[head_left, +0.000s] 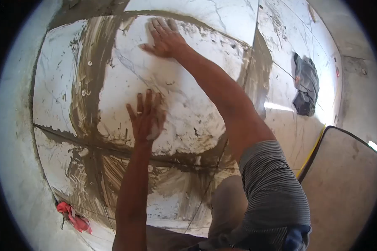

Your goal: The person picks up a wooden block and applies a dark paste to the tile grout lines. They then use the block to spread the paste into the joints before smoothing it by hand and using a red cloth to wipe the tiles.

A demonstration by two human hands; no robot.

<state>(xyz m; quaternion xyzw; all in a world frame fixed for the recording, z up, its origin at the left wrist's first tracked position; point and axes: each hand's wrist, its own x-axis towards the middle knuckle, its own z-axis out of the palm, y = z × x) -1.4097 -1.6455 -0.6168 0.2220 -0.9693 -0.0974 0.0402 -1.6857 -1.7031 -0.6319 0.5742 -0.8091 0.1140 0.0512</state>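
The marble-patterned tile point(188, 100) lay in the middle of the tiled floor point(282, 136), with brown mortar smears point(99, 58) along its left and near edges. Both hands rested palm-down on it: the right hand point(164, 38) near its far edge, thumb splayed wide, and the left hand point(146, 119) nearer its near-left corner, fingers apart. A red cloth point(74, 216) lay at the floor's left edge, a dark garment point(306, 83) near its right.

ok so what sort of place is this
Probably a room under construction or renovation: marble-patterned tiles, brown mortar-like smears across their joints, and bare, concrete-looking surfaces around the edges.
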